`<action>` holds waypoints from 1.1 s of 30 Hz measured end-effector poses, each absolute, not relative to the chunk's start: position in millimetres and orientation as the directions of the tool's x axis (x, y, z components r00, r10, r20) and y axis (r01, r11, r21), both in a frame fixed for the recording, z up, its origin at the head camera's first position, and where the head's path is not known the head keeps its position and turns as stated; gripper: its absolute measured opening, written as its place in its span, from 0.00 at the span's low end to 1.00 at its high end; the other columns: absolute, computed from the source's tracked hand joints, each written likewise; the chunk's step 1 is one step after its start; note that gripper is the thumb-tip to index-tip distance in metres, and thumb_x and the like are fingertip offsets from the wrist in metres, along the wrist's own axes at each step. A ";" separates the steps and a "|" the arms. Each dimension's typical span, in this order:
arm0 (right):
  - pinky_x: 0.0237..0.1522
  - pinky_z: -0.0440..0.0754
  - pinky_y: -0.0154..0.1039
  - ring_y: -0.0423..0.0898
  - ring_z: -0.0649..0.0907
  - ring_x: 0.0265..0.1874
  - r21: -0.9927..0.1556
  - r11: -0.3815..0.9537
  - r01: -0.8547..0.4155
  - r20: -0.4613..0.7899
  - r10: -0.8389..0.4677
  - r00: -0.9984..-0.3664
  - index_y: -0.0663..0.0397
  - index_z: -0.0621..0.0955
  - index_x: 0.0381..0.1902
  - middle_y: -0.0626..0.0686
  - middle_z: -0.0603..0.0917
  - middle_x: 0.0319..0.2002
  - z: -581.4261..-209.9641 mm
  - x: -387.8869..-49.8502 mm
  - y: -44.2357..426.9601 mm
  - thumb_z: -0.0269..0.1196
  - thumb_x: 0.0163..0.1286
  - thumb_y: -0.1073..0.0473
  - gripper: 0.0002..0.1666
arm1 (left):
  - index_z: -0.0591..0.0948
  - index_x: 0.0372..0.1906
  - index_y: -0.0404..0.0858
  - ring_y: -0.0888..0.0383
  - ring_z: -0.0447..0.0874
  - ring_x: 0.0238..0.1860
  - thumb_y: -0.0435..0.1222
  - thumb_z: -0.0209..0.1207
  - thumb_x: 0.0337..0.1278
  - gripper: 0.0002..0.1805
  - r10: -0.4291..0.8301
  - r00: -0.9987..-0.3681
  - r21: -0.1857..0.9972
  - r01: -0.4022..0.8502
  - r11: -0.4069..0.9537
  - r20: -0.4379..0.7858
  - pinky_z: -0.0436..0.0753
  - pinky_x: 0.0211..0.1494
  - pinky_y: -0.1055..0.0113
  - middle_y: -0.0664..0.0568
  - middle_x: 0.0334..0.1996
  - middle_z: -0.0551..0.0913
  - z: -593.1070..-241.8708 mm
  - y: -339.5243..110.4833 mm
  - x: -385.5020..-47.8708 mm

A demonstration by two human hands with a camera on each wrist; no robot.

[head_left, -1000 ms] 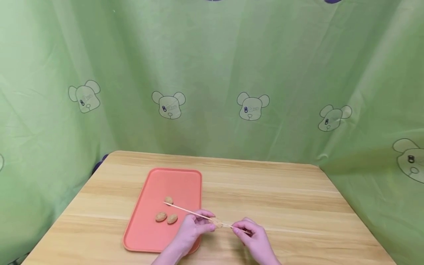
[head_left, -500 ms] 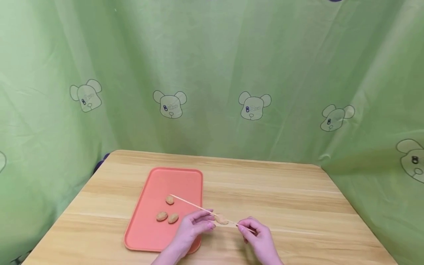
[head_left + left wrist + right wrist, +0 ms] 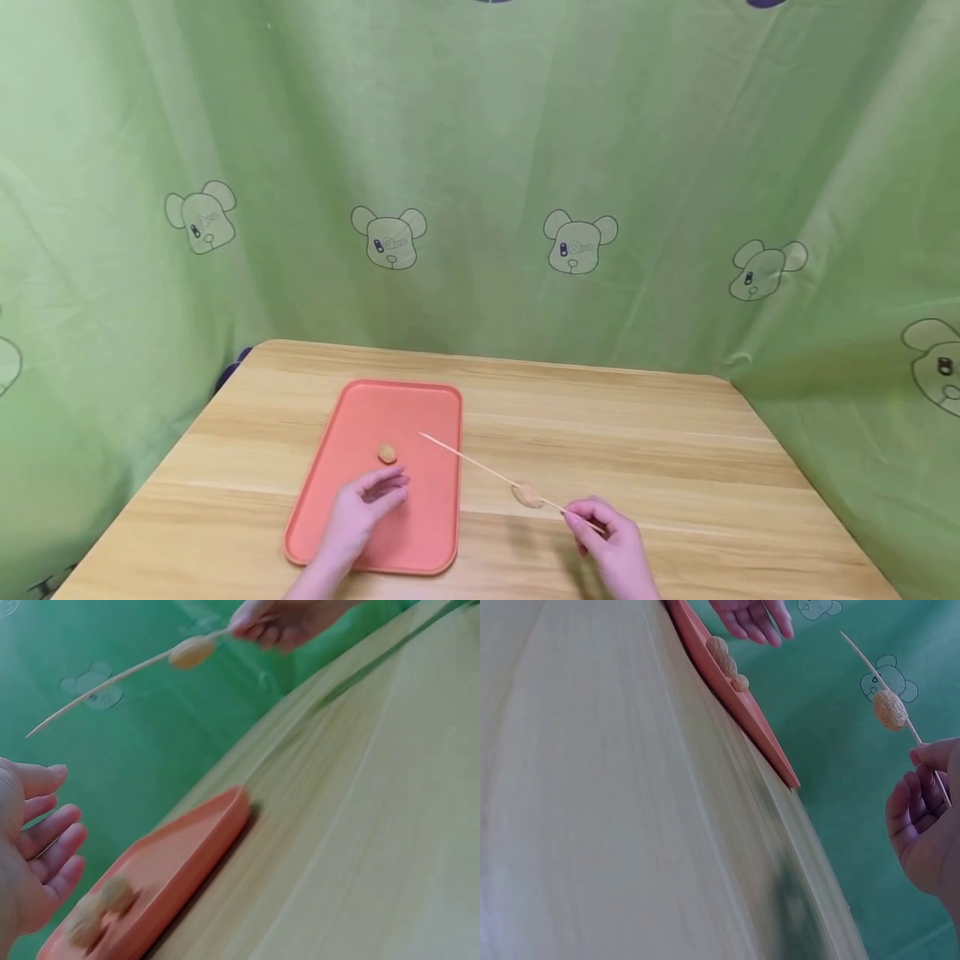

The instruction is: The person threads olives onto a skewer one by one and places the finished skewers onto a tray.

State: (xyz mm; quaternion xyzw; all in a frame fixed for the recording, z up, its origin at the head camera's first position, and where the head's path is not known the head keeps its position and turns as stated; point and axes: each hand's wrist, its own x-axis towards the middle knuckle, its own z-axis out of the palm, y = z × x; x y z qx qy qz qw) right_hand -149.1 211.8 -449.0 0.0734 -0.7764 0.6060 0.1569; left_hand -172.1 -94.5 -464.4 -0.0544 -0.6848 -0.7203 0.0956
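My right hand [image 3: 609, 537] pinches a thin wooden skewer [image 3: 478, 462] near one end, its pointed end reaching up and left over the pink tray [image 3: 427, 546]. A tan, rough-skinned oval piece [image 3: 527, 497] is threaded on the skewer, a little ahead of the right fingers. Over the tray my left hand [image 3: 358, 508] hovers with loosely bent fingers, holding nothing. One similar oval piece [image 3: 387, 454] shows just beyond its fingertips. That hand hides the other pieces in the head view, but several oval pieces [image 3: 718, 648] show on the tray in the right wrist view.
The tray lies on the left half of a light wooden table [image 3: 637, 450]. A green curtain [image 3: 480, 150] printed with bear heads hangs behind and at both sides of the table.
My left hand has left the skewered piece and moved left over the tray. The right hand has drawn the skewer and its oval piece slightly to the right.
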 end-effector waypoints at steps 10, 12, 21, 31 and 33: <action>0.15 0.72 0.32 0.38 0.72 0.14 -0.919 0.278 -0.279 0.318 0.105 -0.942 0.64 0.80 0.28 0.46 0.75 0.20 -448.1 -147.7 217.0 0.60 0.57 0.77 0.06 | 0.75 0.50 0.21 0.51 0.81 0.42 0.26 0.65 0.47 0.22 -0.141 -0.986 0.990 0.069 0.125 0.086 0.79 0.43 0.76 0.32 0.46 0.79 -470.9 -134.1 -181.1; 0.15 0.72 0.32 0.38 0.71 0.14 -0.920 0.280 -0.275 0.314 0.104 -0.944 0.65 0.80 0.29 0.46 0.75 0.20 -449.0 -147.5 217.8 0.60 0.57 0.77 0.06 | 0.75 0.50 0.21 0.48 0.80 0.44 0.28 0.65 0.47 0.23 -0.141 -0.988 0.985 0.038 0.169 0.063 0.78 0.43 0.76 0.34 0.46 0.79 -474.4 -137.4 -182.6; 0.14 0.70 0.33 0.38 0.71 0.13 -0.923 0.280 -0.265 0.305 0.112 -0.946 0.66 0.80 0.28 0.45 0.75 0.21 -453.3 -147.0 220.8 0.61 0.56 0.77 0.05 | 0.78 0.45 0.22 0.52 0.81 0.37 0.27 0.67 0.43 0.21 -0.175 -0.980 0.960 0.043 0.276 0.094 0.79 0.39 0.74 0.38 0.37 0.82 -486.7 -143.7 -188.9; 0.15 0.71 0.31 0.37 0.71 0.13 -0.924 0.278 -0.263 0.305 0.121 -0.945 0.64 0.81 0.27 0.45 0.76 0.22 -452.4 -146.2 220.6 0.61 0.56 0.76 0.05 | 0.84 0.37 0.32 0.57 0.80 0.33 0.33 0.70 0.40 0.15 -0.100 -0.986 0.893 0.076 0.444 0.134 0.78 0.37 0.70 0.49 0.32 0.84 -491.0 -140.2 -193.7; 0.15 0.71 0.31 0.37 0.71 0.13 -0.923 0.284 -0.261 0.304 0.119 -0.945 0.64 0.81 0.27 0.45 0.76 0.22 -451.8 -146.2 220.1 0.60 0.56 0.76 0.06 | 0.85 0.35 0.35 0.56 0.80 0.35 0.35 0.70 0.41 0.12 -0.088 -0.985 0.871 0.086 0.484 0.147 0.79 0.39 0.67 0.51 0.32 0.84 -490.1 -138.6 -192.7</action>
